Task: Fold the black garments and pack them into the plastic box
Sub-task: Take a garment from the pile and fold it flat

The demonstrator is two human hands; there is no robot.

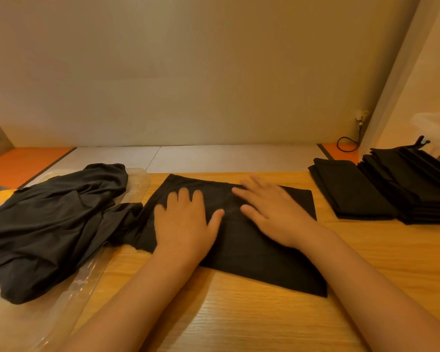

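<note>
We press the left hand and right hand flat, fingers straight and gripping nothing, on a half-folded garment at the middle of the tabletop. Its left end touches the loose pile on a clear tray; we judge the next fold could drag that cloth along, or the thin fabric could slip and crease. The folded stack sits well apart at right

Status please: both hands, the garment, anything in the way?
Left hand and right hand open, flat on garment. Garment lies flat on table. Loose pile against its left edge; folded stack apart, right.
</note>
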